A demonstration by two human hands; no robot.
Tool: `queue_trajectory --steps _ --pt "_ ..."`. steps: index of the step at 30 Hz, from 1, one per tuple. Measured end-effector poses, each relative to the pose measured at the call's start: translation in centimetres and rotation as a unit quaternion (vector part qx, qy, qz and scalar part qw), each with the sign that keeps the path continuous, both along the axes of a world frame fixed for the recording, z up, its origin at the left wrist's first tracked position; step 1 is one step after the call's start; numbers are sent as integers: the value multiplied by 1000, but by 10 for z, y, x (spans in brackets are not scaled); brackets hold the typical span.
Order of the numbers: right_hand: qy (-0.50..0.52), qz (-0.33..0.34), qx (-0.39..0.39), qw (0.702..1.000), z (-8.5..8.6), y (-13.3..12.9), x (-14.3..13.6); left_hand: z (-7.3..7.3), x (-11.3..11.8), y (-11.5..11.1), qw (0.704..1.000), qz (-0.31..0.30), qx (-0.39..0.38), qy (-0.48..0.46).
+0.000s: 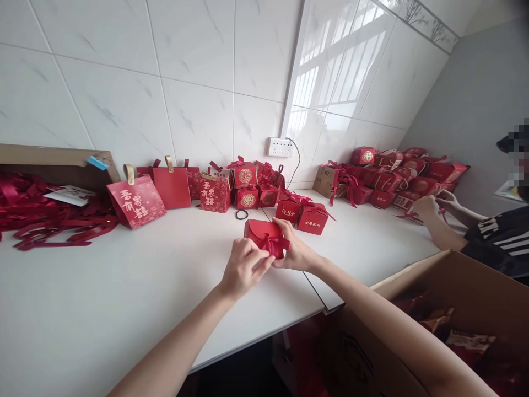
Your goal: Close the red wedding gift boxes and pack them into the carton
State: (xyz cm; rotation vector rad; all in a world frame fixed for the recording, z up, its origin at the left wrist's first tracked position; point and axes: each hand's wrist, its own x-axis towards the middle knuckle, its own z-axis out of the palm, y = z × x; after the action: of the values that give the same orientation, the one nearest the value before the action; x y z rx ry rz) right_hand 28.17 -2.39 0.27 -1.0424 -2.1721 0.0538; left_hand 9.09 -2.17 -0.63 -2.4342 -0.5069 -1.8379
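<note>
A small red box [258,228] with a dark red ribbon bow [270,244] on its front is held between my hands above the white table. My left hand [244,267] pinches the ribbon at the lower left of the bow. Fingers of my right hand [294,247] wrap round the right side of the box, the index finger at its top edge. Just behind stand two red boxes with ribbons [313,219]. A black elastic ring [242,214] lies on the table behind the held box.
Red gift bags [138,201] and stacked red boxes [246,176] line the wall. Loose ribbons [61,220] spill from a carton [53,154] at left. More boxes [413,171] are piled right, beside another person's hands [430,209]. An open carton [467,281] stands at lower right.
</note>
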Motion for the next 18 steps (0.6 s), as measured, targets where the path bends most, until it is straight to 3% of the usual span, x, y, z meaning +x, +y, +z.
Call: queue_trajectory --steps 2,5,8,10,12,15,16,18 --pt "-1 4 0 1000 0 -2 -3 -1 1 -3 999 21 42 25" --pt "9 3 -12 1000 2 -4 -6 0 1 -5 999 21 2 46" --pt "69 -21 -44 996 9 -7 -7 5 -2 -2 990 18 -135 -20" --pt "180 -43 -131 974 18 -12 -4 9 -6 3 957 38 -259 -126" --pt "334 -51 -270 902 29 -23 1 11 -10 10 907 55 -356 -220" --pt "506 -33 -438 742 46 -52 11 10 -14 20 860 43 -435 -263" --pt "535 -27 -464 706 50 -65 14 9 -14 21 853 36 -454 -257" --pt "561 -20 -480 675 57 -90 19 6 -12 21 846 27 -482 -226"
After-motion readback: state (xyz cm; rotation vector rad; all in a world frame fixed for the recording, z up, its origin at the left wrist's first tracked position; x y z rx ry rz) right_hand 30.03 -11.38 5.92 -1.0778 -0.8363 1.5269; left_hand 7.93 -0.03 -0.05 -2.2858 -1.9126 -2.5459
